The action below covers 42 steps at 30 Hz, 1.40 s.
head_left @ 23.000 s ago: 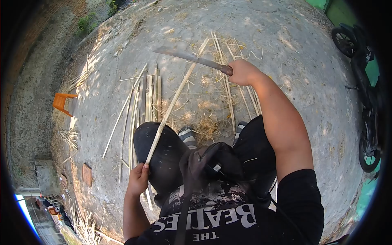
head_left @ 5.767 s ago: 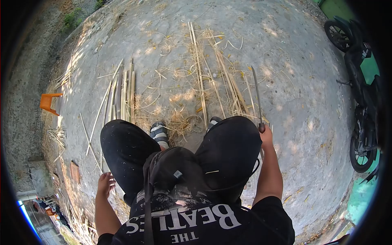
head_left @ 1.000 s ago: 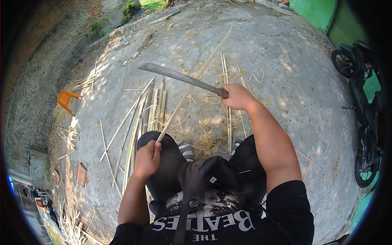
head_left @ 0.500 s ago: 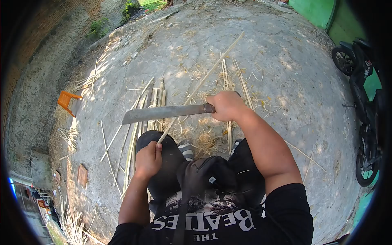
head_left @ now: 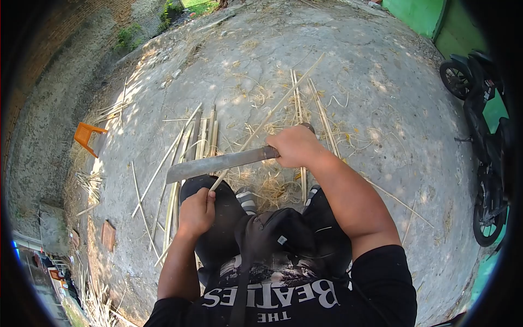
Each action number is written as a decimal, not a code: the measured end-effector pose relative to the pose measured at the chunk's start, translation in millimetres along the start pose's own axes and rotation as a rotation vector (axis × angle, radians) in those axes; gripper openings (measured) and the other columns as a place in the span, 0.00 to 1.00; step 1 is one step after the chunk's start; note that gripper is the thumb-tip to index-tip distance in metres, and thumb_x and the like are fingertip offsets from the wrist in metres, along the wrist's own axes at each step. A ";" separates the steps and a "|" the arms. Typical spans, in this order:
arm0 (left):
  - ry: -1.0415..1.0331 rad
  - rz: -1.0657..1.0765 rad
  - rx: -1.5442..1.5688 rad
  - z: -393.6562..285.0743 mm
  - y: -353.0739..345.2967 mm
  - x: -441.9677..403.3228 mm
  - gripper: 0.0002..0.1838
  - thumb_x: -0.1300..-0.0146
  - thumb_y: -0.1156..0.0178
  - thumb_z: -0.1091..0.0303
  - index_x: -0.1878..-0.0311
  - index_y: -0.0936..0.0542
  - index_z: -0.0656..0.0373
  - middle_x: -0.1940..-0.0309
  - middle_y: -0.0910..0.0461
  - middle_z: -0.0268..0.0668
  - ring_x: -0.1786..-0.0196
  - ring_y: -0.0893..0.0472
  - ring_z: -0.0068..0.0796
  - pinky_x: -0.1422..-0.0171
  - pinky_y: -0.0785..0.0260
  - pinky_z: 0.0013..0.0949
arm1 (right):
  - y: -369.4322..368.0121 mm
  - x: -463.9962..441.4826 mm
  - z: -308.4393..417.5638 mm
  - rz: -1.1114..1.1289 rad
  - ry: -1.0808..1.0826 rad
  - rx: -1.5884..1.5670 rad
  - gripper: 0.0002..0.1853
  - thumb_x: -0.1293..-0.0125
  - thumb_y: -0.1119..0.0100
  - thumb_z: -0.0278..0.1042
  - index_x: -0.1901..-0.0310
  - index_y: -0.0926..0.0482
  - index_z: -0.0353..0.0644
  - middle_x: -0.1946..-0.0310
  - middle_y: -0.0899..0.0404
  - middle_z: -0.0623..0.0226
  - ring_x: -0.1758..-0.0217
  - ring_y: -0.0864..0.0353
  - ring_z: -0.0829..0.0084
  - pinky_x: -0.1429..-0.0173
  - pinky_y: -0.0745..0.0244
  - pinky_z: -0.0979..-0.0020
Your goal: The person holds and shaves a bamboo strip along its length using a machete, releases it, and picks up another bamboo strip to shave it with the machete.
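Observation:
My right hand [head_left: 297,146] is closed round the handle of a machete [head_left: 223,163], whose broad grey blade points left across my knees. In my left hand [head_left: 198,211], the near end of a long pale bamboo strip [head_left: 275,109] is gripped between thumb and fingers. The strip slants up and to the right, away from me. The blade crosses over it a little beyond my left hand; whether the two touch, I cannot tell. Thin curled shavings [head_left: 278,188] lie on the ground between my feet.
Bamboo strips [head_left: 211,133] lie in a bundle to the left, and more strips [head_left: 297,101] lie ahead. An orange plastic stool [head_left: 85,135] stands by the left wall. A black motorcycle [head_left: 482,147] is parked at the right. A brick [head_left: 108,235] rests on the concrete at left.
The machete has come slightly lower, towards my left hand, and its blade tilts more. My right hand has shifted a little left and down. The left hand still grips the strip.

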State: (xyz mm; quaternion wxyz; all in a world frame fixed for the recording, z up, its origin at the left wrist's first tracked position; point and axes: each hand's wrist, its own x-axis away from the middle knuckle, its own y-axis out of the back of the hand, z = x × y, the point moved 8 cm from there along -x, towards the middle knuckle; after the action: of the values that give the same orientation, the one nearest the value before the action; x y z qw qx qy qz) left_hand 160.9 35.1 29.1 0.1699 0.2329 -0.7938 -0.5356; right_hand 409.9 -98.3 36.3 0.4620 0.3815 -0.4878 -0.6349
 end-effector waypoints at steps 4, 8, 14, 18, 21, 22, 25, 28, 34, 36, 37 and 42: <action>0.029 -0.035 0.087 11.7 4.5 12.6 0.18 0.19 0.50 0.58 0.61 0.22 0.61 0.69 0.17 0.56 0.61 0.18 0.66 0.56 0.30 0.62 | 3.9 1.9 -74.3 -0.025 -0.297 -0.241 0.09 0.44 0.34 0.36 0.62 0.18 0.45 0.67 0.14 0.55 0.59 0.13 0.49 0.55 0.21 0.50; 0.026 -0.040 0.062 13.9 1.1 5.3 0.18 0.19 0.50 0.59 0.62 0.21 0.61 0.70 0.17 0.55 0.61 0.18 0.65 0.57 0.29 0.60 | 13.6 8.9 -81.2 -0.034 -0.468 -0.265 0.09 0.42 0.36 0.35 0.60 0.17 0.44 0.63 0.14 0.54 0.55 0.13 0.50 0.52 0.21 0.50; 0.003 -0.005 0.037 1.3 -0.4 -1.1 0.18 0.19 0.50 0.59 0.61 0.20 0.61 0.70 0.17 0.54 0.62 0.17 0.63 0.57 0.28 0.57 | -4.0 2.7 -35.2 0.109 -0.220 -0.128 0.11 0.41 0.35 0.35 0.56 0.14 0.47 0.61 0.12 0.56 0.52 0.12 0.51 0.48 0.19 0.50; 0.006 -0.008 -0.007 4.0 2.3 2.6 0.18 0.19 0.50 0.59 0.60 0.20 0.62 0.69 0.17 0.55 0.61 0.17 0.64 0.57 0.28 0.57 | 0.7 -0.3 -22.9 0.116 -0.147 -0.075 0.12 0.43 0.35 0.35 0.56 0.14 0.48 0.63 0.12 0.57 0.53 0.12 0.51 0.49 0.19 0.52; 0.058 0.011 0.071 4.2 8.3 9.6 0.18 0.19 0.50 0.59 0.60 0.20 0.62 0.69 0.17 0.55 0.61 0.17 0.64 0.57 0.28 0.56 | 2.1 1.1 -81.2 0.041 -0.343 -0.283 0.11 0.42 0.35 0.35 0.57 0.15 0.47 0.63 0.13 0.56 0.54 0.12 0.51 0.51 0.19 0.53; 0.076 0.015 0.112 3.8 9.6 7.7 0.18 0.19 0.50 0.59 0.60 0.21 0.62 0.69 0.17 0.55 0.61 0.17 0.64 0.57 0.28 0.56 | 5.7 4.0 -97.0 0.004 -0.423 -0.353 0.10 0.42 0.35 0.35 0.58 0.16 0.46 0.64 0.13 0.56 0.55 0.12 0.51 0.51 0.19 0.53; 0.024 -0.023 0.085 2.8 -0.1 -1.7 0.17 0.18 0.51 0.60 0.60 0.21 0.63 0.70 0.18 0.56 0.61 0.17 0.64 0.57 0.29 0.55 | 10.0 7.5 -99.6 -0.033 -0.501 -0.361 0.10 0.42 0.34 0.35 0.59 0.16 0.45 0.64 0.13 0.55 0.55 0.12 0.51 0.51 0.19 0.53; 0.040 0.000 0.133 1.6 -1.9 -4.3 0.17 0.19 0.51 0.60 0.60 0.21 0.63 0.71 0.18 0.56 0.62 0.18 0.64 0.57 0.29 0.55 | 10.5 5.6 -77.3 0.017 -0.416 -0.276 0.09 0.42 0.34 0.35 0.60 0.16 0.46 0.64 0.13 0.56 0.56 0.12 0.52 0.51 0.19 0.52; 0.029 0.076 0.039 -0.8 -0.1 -4.3 0.17 0.19 0.50 0.60 0.59 0.21 0.63 0.69 0.18 0.57 0.60 0.17 0.65 0.56 0.28 0.56 | 1.9 -2.6 -12.0 0.053 -0.086 -0.031 0.09 0.43 0.32 0.36 0.60 0.16 0.47 0.65 0.13 0.60 0.56 0.12 0.53 0.51 0.19 0.51; 0.008 0.064 -0.034 -2.2 14.7 4.7 0.17 0.19 0.50 0.60 0.59 0.21 0.63 0.69 0.18 0.57 0.60 0.17 0.65 0.56 0.28 0.56 | -0.2 -4.6 -14.1 0.056 -0.084 -0.035 0.09 0.43 0.32 0.36 0.60 0.16 0.47 0.64 0.12 0.61 0.56 0.12 0.53 0.51 0.19 0.51; 0.000 0.062 -0.070 -1.4 22.8 12.1 0.17 0.19 0.50 0.59 0.59 0.21 0.63 0.68 0.17 0.57 0.60 0.17 0.65 0.56 0.28 0.56 | 1.0 -3.9 -27.8 0.055 -0.126 -0.088 0.09 0.43 0.32 0.36 0.60 0.16 0.47 0.64 0.12 0.61 0.56 0.12 0.53 0.51 0.19 0.51; 0.099 0.008 -0.041 22.0 48.3 37.4 0.16 0.19 0.49 0.60 0.60 0.22 0.62 0.69 0.18 0.56 0.61 0.17 0.65 0.57 0.28 0.57 | 9.8 0.4 -87.1 -0.036 -0.426 -0.295 0.09 0.42 0.33 0.36 0.60 0.17 0.46 0.63 0.13 0.59 0.57 0.12 0.50 0.50 0.19 0.50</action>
State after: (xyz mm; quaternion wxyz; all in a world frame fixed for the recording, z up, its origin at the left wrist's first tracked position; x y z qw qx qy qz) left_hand 109.3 46.9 66.6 0.2157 0.2524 -0.7742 -0.5388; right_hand 493.3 -122.8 25.6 0.3881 0.1766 -0.4693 -0.7733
